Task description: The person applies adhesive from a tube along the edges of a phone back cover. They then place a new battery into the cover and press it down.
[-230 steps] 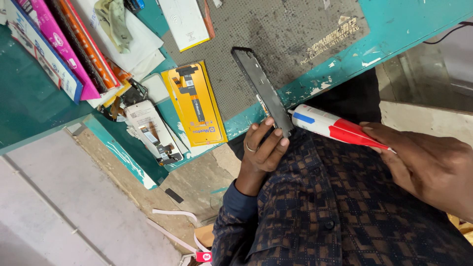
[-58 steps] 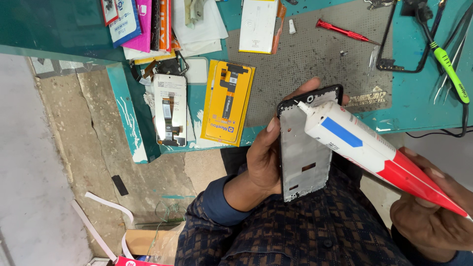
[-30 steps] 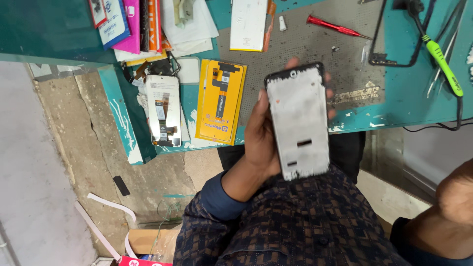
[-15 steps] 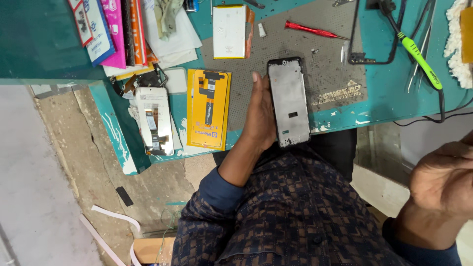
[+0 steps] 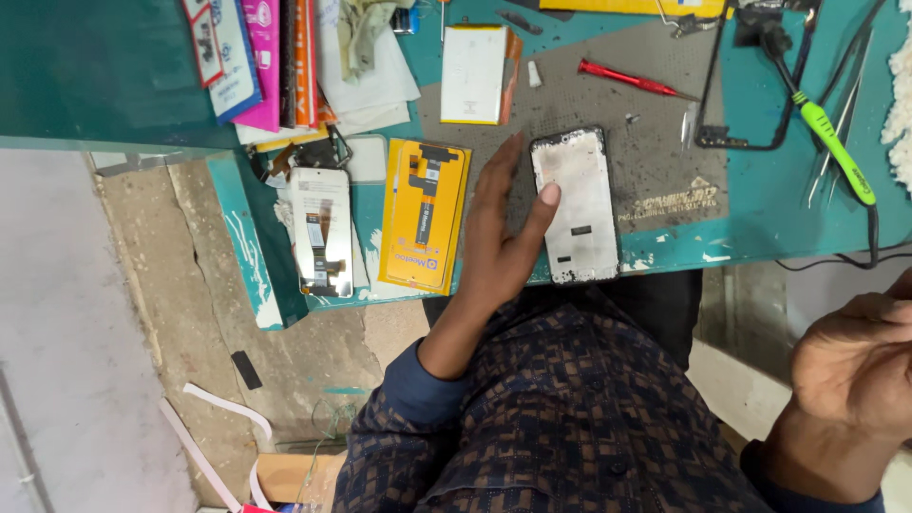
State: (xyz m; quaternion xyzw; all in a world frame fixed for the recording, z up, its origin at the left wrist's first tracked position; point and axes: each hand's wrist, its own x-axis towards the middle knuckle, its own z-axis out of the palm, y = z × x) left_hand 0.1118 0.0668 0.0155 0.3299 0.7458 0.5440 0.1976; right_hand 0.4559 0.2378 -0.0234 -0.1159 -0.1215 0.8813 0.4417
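A phone frame (image 5: pixel 575 204), white inside with a black rim, lies flat on the grey work mat (image 5: pixel 655 142) at the front edge of the teal table (image 5: pixel 769 218). My left hand (image 5: pixel 499 242) lies open just left of it, fingers stretched over the mat and the thumb tip touching the frame's left edge. My right hand (image 5: pixel 855 366) hovers low at the right, off the table and over my lap. Its fingers are loosely bent and I see nothing in it.
A yellow parts box (image 5: pixel 423 228) and a white phone display (image 5: pixel 321 233) lie left of my hand. A white battery (image 5: pixel 473 74), a red screwdriver (image 5: pixel 632 81), a thin black bezel (image 5: pixel 750 95) and a green-handled tool (image 5: pixel 836 142) lie farther back. Colourful packets (image 5: pixel 266 57) are stacked at the back left.
My left hand has laid the phone frame down on the mat and let go of it. The red and white tube has left my right hand, which dropped to the lower right.
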